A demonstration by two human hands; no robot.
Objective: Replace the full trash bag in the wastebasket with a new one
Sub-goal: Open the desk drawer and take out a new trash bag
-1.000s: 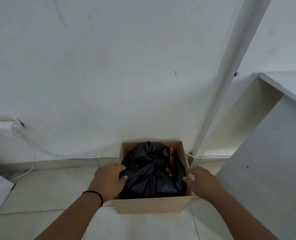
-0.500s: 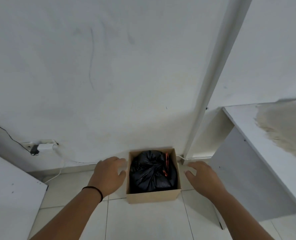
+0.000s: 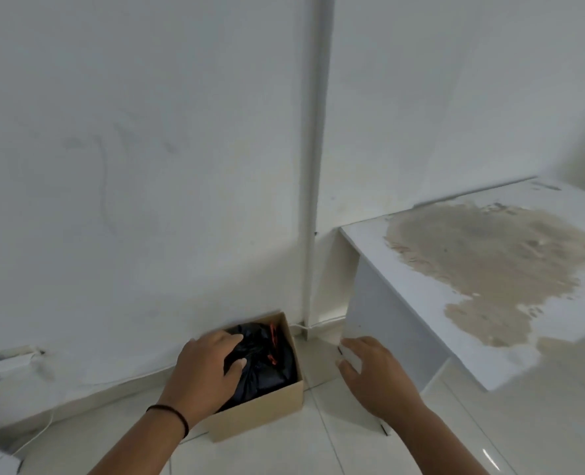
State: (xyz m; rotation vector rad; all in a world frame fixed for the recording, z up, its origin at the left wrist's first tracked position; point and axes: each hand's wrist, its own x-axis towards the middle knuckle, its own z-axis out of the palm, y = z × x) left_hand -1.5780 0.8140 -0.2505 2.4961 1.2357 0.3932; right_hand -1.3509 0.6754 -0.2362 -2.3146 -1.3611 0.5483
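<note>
Head view: left hand (image 3: 204, 373) resting on black trash bag (image 3: 267, 361), fingers loosely curled over its top (actual grip not clear). Bag sitting in cardboard box (image 3: 260, 409), lower centre of frame, against wall. Right hand (image 3: 375, 373) hovering right of box, fingers spread, holding nothing.

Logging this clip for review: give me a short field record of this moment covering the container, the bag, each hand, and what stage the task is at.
container: cardboard box on the tiled floor by the wall
bag: black trash bag, tied, red drawstring showing, inside the box
left hand: left hand over the box's left side, fingers on the bag, not clearly gripping
right hand: right hand beside the box, fingers spread, holding nothing
nearby: white table with worn top, at right
stage: full bag not yet lifted out; no new bag in view
</note>
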